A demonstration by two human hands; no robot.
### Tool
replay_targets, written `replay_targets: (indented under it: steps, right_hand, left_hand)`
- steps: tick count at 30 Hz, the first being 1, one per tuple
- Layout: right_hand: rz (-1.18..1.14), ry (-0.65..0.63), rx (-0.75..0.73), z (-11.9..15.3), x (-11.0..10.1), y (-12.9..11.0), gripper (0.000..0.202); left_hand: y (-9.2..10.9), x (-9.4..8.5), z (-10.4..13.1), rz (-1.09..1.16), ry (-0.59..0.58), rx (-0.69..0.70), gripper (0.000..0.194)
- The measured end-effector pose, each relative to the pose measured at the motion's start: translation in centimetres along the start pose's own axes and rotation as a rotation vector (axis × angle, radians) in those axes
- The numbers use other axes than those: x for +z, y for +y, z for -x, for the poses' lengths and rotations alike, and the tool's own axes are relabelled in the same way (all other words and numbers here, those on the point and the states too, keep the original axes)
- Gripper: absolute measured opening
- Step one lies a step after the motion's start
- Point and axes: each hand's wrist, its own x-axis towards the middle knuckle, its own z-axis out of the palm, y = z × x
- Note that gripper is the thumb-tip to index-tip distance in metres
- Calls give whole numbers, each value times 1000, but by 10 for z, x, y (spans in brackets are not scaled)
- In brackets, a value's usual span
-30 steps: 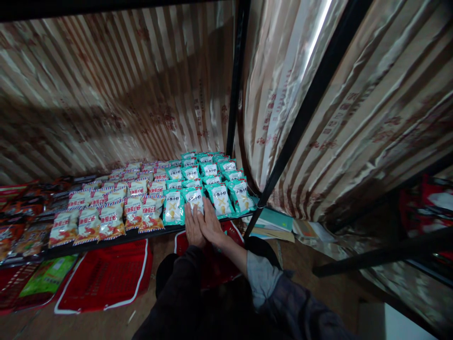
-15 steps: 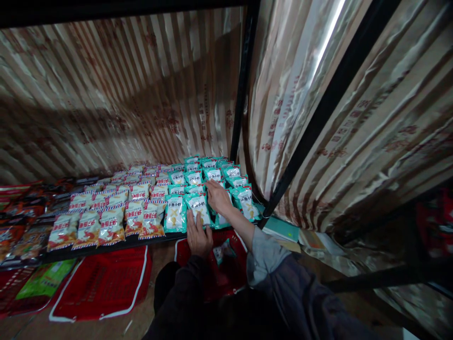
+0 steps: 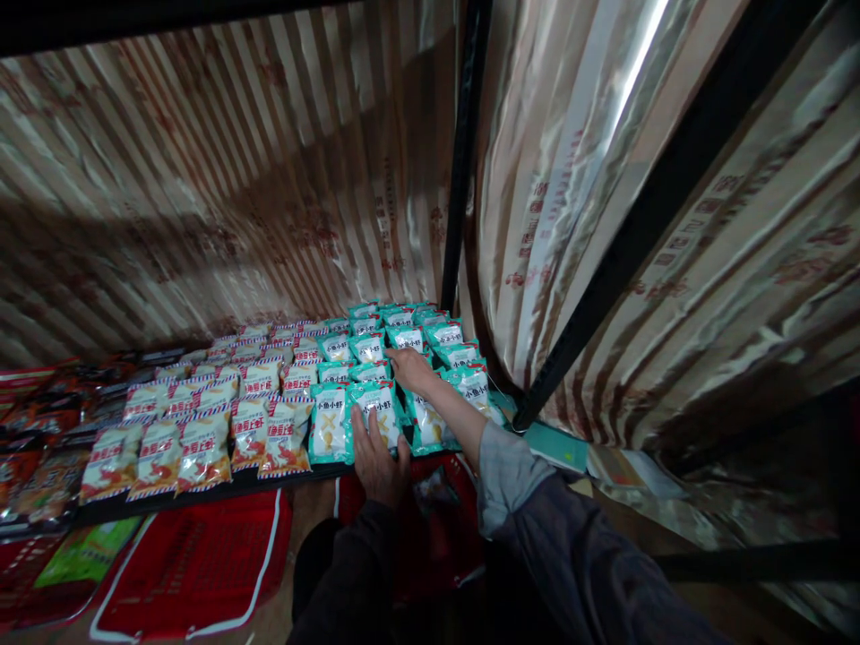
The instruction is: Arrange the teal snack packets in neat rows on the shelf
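Note:
My left hand [image 3: 380,461] lies with its fingers spread on the front of a teal-and-white snack bag [image 3: 390,423] in the front row. Behind it, my right hand [image 3: 415,372] reaches in over the second row of teal snack bags, its fingers bent and close together beside a bag [image 3: 372,372]. Whether anything is between those fingers is hidden. To the left of my left hand stands another teal bag [image 3: 329,421]; under my right forearm is one more [image 3: 430,425]. Several rows of the same bags run back toward the curtain.
Orange-and-white snack bags [image 3: 205,448] fill the shelf to the left, with dark packets [image 3: 50,475] beyond. Below sit red baskets [image 3: 194,555], one with a green packet [image 3: 87,551]. Black posts [image 3: 463,170] and a striped curtain [image 3: 269,161] stand behind. Books [image 3: 556,445] lie at right.
The fingers of my right hand, earlier stretched over the bags, are now bent. My left hand stays on the front bag. The view has shifted slightly.

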Motion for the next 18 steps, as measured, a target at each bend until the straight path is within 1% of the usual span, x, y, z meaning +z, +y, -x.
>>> replay_targets:
  steps: [7, 12, 18]
  right_hand:
    - [-72, -18, 33, -10, 2, 3, 21]
    - [-153, 13, 88, -16, 5, 7, 24]
    - [-204, 50, 145, -19, 6, 9, 22]
  left_hand:
    - [-1, 2, -4, 13, -7, 37, 63]
    - [0, 3, -8, 20, 8, 53, 61]
    - [1, 9, -17, 8, 34, 20, 60]
